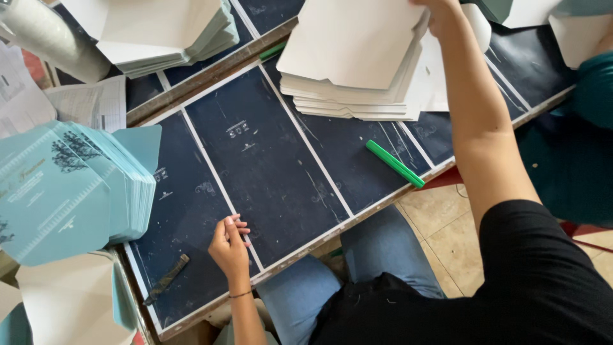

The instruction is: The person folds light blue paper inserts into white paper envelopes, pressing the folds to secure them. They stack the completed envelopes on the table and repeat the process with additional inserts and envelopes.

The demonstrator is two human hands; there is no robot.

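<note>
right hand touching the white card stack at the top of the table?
Touching. The head view shows the right hand with its fingers on the top sheet of the white card stack, lifting its far edge; no gap shows between them.

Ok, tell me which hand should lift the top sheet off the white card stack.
Right, probably. The right hand is on the top sheet of the white card stack, at its far edge. The left hand rests on the dark tabletop, well away from it.
</note>
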